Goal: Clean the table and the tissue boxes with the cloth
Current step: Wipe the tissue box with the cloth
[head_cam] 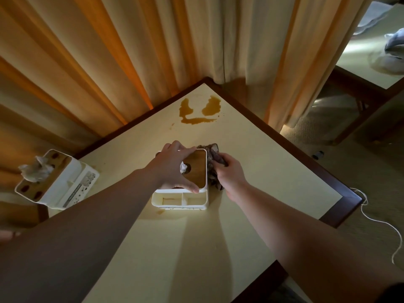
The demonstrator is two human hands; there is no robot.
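A white tissue box (192,201) with a wooden lid stands in the middle of the cream table (262,171). My left hand (172,167) grips its lid from above, fingers and thumb spread over the edges. My right hand (229,173) holds a dark crumpled cloth (213,154) against the box's right side. A second white tissue box (63,182) with a tissue sticking out sits at the table's left edge. A brown spill (200,112) lies near the table's far corner.
Orange and cream curtains (109,62) hang close behind the table. The table has a dark wooden rim (341,191). A white cord (380,224) trails on the carpet at the right. A bed (371,51) stands at the upper right.
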